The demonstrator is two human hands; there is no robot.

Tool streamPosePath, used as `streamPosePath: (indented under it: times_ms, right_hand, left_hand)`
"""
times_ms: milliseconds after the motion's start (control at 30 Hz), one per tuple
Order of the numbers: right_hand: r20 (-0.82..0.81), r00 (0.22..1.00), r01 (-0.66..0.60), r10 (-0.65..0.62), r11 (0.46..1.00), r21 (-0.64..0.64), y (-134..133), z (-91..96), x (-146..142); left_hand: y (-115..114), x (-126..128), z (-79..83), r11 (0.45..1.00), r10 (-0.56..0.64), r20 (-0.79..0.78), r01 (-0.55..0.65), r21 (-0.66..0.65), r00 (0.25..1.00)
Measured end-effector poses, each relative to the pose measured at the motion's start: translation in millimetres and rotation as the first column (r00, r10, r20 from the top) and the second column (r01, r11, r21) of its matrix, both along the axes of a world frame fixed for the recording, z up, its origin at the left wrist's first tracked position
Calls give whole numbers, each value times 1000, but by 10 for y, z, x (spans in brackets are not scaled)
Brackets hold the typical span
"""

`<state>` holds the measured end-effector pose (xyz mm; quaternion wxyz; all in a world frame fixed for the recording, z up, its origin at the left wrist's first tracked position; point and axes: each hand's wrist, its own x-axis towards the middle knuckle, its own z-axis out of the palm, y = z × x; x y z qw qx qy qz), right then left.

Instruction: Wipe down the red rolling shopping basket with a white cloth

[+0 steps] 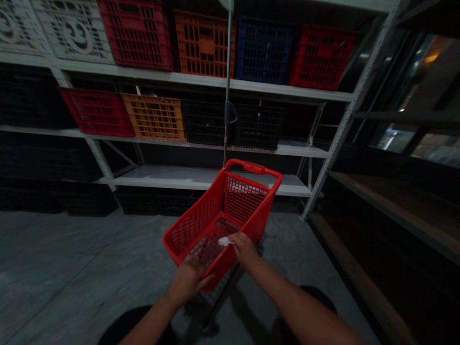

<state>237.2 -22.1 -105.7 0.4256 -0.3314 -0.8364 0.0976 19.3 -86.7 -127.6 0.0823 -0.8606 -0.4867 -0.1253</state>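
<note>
A red plastic shopping cart [215, 196] stands in front of me, its handle towards the shelves. At the near end of its basket, my left hand [189, 279] is closed over the rim, fingers inside and thumb outside. My right hand [243, 248] rests at the near right side rim, closed on a small crumpled white cloth [224, 241]; whether it is cloth or paper is hard to tell. The cloth hangs over the basket's inner side. Through the basket's grid floor, little detail shows in the dim light.
A white metal shelf rack [201, 79] runs behind the cart, holding red, orange, blue, white and black crates. A thin upright pole [228, 62] rises beside the cart's handle. Along the right stands another shelf unit [388, 201]. Grey concrete floor [72, 268] lies at left.
</note>
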Motion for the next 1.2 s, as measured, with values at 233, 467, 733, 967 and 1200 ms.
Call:
streamPosePath:
  times_ms: [233, 467, 733, 967, 1200]
  right_hand:
    - [-78, 911, 408, -404, 912, 36, 814, 318, 704]
    - [-148, 957, 246, -249, 968, -39, 237, 8, -65]
    - [36, 960, 276, -278, 960, 47, 275, 189, 46]
    - [-66, 838, 544, -542, 820, 178, 563, 692, 1247]
    - [-139, 862, 506, -487, 833, 222, 358, 593, 1067]
  left_hand:
    - [-16, -200, 214, 984, 92, -46, -98, -151, 995]
    - [246, 296, 521, 888, 368, -95, -380, -258, 925]
    - [498, 576, 623, 869, 445, -88, -454, -197, 891]
    - [471, 313, 585, 888, 413, -124, -429, -165, 902]
    - [478, 186, 597, 878, 408, -147, -431, -207, 901]
